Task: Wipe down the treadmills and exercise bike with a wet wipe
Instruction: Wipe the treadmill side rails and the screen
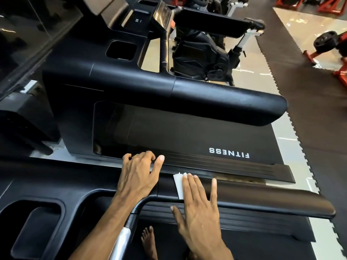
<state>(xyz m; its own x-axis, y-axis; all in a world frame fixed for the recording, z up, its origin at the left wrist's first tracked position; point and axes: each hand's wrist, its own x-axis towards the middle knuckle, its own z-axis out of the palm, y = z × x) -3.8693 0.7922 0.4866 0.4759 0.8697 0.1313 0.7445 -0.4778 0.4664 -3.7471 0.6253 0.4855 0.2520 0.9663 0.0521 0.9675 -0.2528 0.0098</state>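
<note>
I stand on a black treadmill whose side handrail [272, 201] runs across the lower view. My right hand [199, 209] lies flat on that rail, fingers spread, pressing a white wet wipe [178, 184] against it; only the wipe's left part shows past my fingers. My left hand [139, 171] rests on the same rail to the left, fingers apart, holding nothing, a ring on one finger. A second treadmill [206, 139] with the word FITNESS on its belt stands just beyond. The black exercise bike [202, 57] stands further back.
Cup-holder recesses [35, 226] sit in the console at lower left. My bare foot [149, 241] is on the belt below the rail. Dark interlocking floor mats [309, 113] lie to the right. Red weight racks [334, 53] stand at the far right.
</note>
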